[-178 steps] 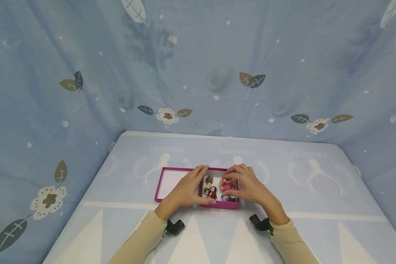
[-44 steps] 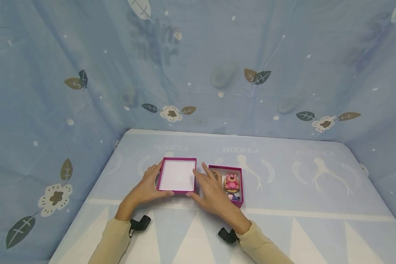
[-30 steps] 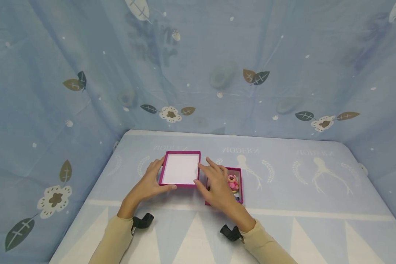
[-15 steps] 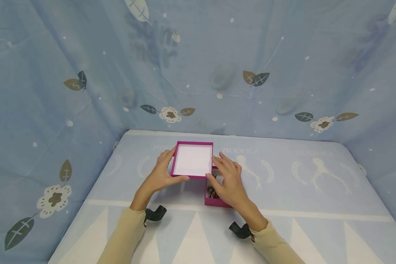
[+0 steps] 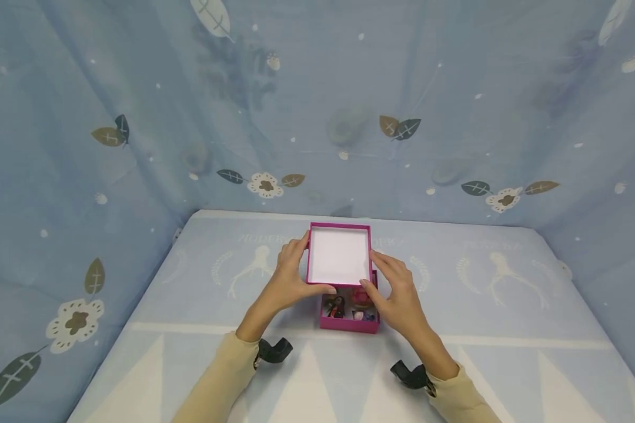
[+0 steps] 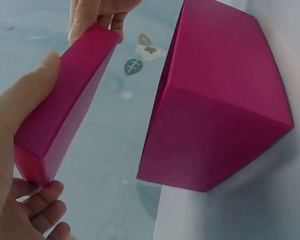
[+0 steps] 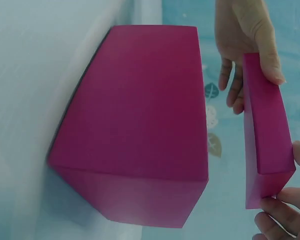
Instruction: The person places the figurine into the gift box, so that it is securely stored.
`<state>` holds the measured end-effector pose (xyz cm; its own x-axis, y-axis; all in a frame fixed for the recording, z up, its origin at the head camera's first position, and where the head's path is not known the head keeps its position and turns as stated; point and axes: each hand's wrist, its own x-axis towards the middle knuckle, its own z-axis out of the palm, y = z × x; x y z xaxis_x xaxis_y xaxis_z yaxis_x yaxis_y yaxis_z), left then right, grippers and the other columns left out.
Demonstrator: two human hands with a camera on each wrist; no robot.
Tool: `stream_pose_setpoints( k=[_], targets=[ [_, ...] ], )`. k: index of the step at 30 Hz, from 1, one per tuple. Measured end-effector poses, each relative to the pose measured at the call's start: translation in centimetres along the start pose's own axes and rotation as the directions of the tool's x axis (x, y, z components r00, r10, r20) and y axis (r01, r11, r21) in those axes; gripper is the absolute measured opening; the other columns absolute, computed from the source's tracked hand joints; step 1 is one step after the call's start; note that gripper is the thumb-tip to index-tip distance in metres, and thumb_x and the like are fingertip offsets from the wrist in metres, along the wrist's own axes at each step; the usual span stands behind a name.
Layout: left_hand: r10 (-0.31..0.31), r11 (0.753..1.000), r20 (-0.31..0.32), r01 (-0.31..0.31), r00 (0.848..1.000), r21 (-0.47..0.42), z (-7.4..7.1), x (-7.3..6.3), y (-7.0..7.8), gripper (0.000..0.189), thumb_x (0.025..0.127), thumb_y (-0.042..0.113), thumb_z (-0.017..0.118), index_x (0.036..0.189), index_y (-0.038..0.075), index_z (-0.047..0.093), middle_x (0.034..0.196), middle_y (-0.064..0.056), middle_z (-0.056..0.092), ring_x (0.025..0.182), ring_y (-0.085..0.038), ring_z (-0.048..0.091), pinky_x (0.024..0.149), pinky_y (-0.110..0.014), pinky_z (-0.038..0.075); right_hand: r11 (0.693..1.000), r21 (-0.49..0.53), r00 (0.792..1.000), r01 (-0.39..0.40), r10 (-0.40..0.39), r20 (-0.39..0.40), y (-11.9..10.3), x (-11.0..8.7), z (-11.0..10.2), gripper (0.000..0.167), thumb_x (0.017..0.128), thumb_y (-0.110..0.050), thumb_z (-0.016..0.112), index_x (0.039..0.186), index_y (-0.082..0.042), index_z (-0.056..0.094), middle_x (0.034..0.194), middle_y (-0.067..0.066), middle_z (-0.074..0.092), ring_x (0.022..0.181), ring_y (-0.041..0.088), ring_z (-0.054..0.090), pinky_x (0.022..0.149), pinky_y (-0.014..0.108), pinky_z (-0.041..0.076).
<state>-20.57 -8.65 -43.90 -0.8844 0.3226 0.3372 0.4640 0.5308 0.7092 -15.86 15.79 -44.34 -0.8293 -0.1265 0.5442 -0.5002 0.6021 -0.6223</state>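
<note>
A square box lid (image 5: 340, 255), magenta with a white inside facing the head camera, is held in the air by both hands. My left hand (image 5: 284, 281) grips its left side, thumb along the near edge. On the other side, my right hand (image 5: 399, 294) pinches the right side and near corner. Below the lid stands the magenta box (image 5: 348, 325), its far part covered. Inside lie a dark-haired figurine (image 5: 337, 307), a pink bear toy (image 5: 361, 298) and a small blue and white toy (image 5: 369, 316). Both wrist views show a gap between lid (image 6: 70, 90) and box (image 7: 140, 105).
The table (image 5: 465, 305) has a pale blue and white patterned cover. Behind it and at both sides hangs a blue curtain (image 5: 317, 106) with leaves and flowers. Black wrist cameras (image 5: 275, 351) sit below each hand.
Earlier the hands were at the toys in the box, with the lid lying to its left. Since then both hands have taken the lid, lifted it and carried it right, over the box.
</note>
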Motion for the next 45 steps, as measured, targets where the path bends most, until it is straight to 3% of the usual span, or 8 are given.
stream_pose_setpoints(
  k=[10,17,24,29,33,38,42,45],
  targets=[
    [0.023,0.997,0.035,-0.020,0.999,-0.080,0.3,-0.1,0.0,0.128,0.059,0.029,0.095,0.158,0.013,0.016,0.121,-0.009,0.046,0.106,-0.021,0.042,0.082,-0.044,0.045,1.000,-0.021,1.000,-0.005,0.005,-0.011,-0.2,0.0,-0.5,0.059,0.083,-0.011,0.077,0.138,-0.002,0.055,0.135,0.015,0.057,0.122,0.031,0.051,0.099,0.055,0.046],
    [0.030,0.993,0.069,-0.022,0.997,-0.119,0.3,0.0,0.1,0.125,0.063,0.029,0.094,0.158,0.014,0.014,0.126,-0.011,0.046,0.110,-0.031,0.045,0.083,-0.050,0.046,0.999,-0.005,0.998,-0.053,0.053,-0.015,-0.5,0.0,-1.0,0.055,0.086,-0.011,0.074,0.138,-0.006,0.055,0.136,0.011,0.058,0.109,0.021,0.053,0.079,0.038,0.051],
    [0.075,0.987,0.071,-0.063,0.995,-0.150,0.0,0.0,0.2,0.121,0.067,0.054,0.085,0.159,0.018,0.013,0.124,-0.007,0.047,0.105,-0.031,0.044,0.082,-0.052,0.045,0.999,0.032,0.999,-0.018,0.019,-0.042,-0.5,0.1,-1.1,0.056,0.087,-0.005,0.071,0.140,-0.005,0.052,0.140,0.010,0.054,0.108,0.021,0.056,0.077,0.038,0.052],
    [0.090,0.986,0.065,-0.080,0.994,-0.147,-0.3,0.0,0.5,0.120,0.069,0.055,0.083,0.159,0.021,0.011,0.122,-0.006,0.046,0.100,-0.032,0.045,0.082,-0.050,0.044,0.998,0.070,0.998,0.008,-0.004,-0.060,-0.8,0.2,-1.2,0.058,0.088,-0.002,0.068,0.143,-0.007,0.049,0.140,0.011,0.054,0.111,0.022,0.057,0.081,0.040,0.050],
    [0.108,0.982,0.052,-0.098,0.993,-0.159,-0.6,-0.1,0.8,0.120,0.070,0.049,0.085,0.159,0.023,0.009,0.125,-0.007,0.046,0.100,-0.032,0.045,0.081,-0.045,0.044,0.996,0.088,0.999,0.017,-0.013,-0.045,-1.0,0.2,-1.2,0.062,0.088,-0.001,0.067,0.146,-0.007,0.045,0.143,0.011,0.051,0.117,0.025,0.056,0.089,0.039,0.049],
    [0.132,0.977,0.066,-0.119,0.989,-0.175,-0.5,-0.1,1.0,0.120,0.070,0.029,0.090,0.159,0.024,0.010,0.142,-0.006,0.040,0.110,-0.031,0.046,0.087,-0.035,0.046,0.996,0.083,0.999,0.013,-0.010,-0.041,-0.9,0.1,-1.1,0.064,0.088,0.000,0.066,0.147,-0.006,0.042,0.145,0.012,0.050,0.121,0.029,0.057,0.097,0.038,0.049],
    [0.179,0.960,0.064,-0.161,0.982,-0.228,-0.2,0.1,1.2,0.118,0.068,0.014,0.090,0.158,0.017,0.014,0.149,-0.011,0.036,0.125,-0.030,0.044,0.096,-0.046,0.049,0.995,0.096,0.998,0.016,-0.010,-0.055,-0.7,0.0,-1.2,0.067,0.088,0.001,0.067,0.148,-0.004,0.038,0.146,0.014,0.048,0.123,0.033,0.057,0.099,0.042,0.048],
    [0.223,0.940,0.052,-0.201,0.973,-0.277,-0.4,0.1,1.8,0.115,0.068,0.004,0.089,0.157,0.005,0.016,0.154,-0.018,0.029,0.133,-0.037,0.041,0.099,-0.055,0.046,0.993,0.118,0.998,0.005,0.002,-0.060,-0.7,0.0,-1.2,0.072,0.088,0.000,0.067,0.151,-0.005,0.033,0.147,0.014,0.046,0.125,0.034,0.056,0.099,0.046,0.048]
  ],
)
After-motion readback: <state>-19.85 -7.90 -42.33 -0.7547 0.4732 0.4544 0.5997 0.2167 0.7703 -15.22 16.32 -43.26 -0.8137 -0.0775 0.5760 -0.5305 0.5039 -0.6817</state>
